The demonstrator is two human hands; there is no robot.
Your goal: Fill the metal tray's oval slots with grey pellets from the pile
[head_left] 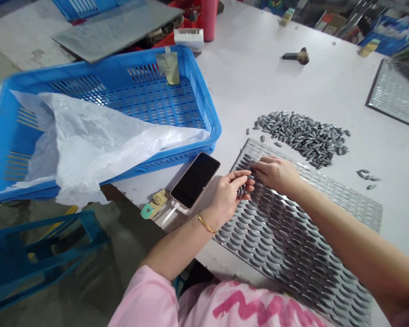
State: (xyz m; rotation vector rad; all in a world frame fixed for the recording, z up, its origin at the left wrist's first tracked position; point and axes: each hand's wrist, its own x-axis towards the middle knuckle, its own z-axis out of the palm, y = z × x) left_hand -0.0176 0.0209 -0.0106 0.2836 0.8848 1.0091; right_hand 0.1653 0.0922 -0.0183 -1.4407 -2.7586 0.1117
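My left hand (232, 190) is curled around several small grey leaf-shaped pieces, above the upper left part of a metal tray (347, 200). Beside it my right hand (276, 172) reaches down to the tray with its fingertips pinched together; whatever lies between them is hidden. Rows of the same grey pieces (259, 231) fill the near part of the tray's pockets. Along the far side, rows of pockets show no pieces. Just beyond the tray lies a loose heap of grey pieces (303, 136), with a few strays (368, 176) to its right.
A smartphone (195, 180) with a white cable lies left of my left hand. Further left stands a blue plastic crate (204, 100) with a white plastic bag (88, 141) over it. A brush (296, 56) and another tray (395, 91) lie further back. A blue stool (44, 259) stands below left.
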